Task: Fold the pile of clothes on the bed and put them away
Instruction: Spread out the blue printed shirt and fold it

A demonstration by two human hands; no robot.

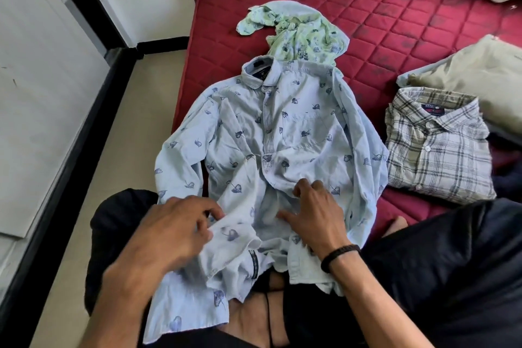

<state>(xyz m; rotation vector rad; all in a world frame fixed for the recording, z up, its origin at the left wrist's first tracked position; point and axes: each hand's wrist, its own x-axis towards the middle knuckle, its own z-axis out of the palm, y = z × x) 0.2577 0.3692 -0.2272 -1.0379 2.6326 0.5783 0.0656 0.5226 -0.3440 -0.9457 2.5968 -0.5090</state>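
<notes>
On the red mattress (pixel 381 22), blue shirt (pixel 282 127), hem pinched by left hand (pixel 175 232), right hand (pixel 313 215) flat, fingertips half-buried.

Shirt (pixel 282 133): pale blue, scattered dark blue leaf print. Crumpled garment (pixel 299 34): light green, small blue floral print. Folded shirt (pixel 435 147): off-white plaid, grey and dark navy lines, 1 navy collar label with red. Mattress (pixel 381 8): deep red, diamond quilting, dark smudges. Pillow (pixel 480 70): olive-beige, plain. Wristband (pixel 339 256): black, braided. Trousers (pixel 452 277): black. Floor (pixel 141 110): cream. Wall trim (pixel 84 110): black.
</notes>
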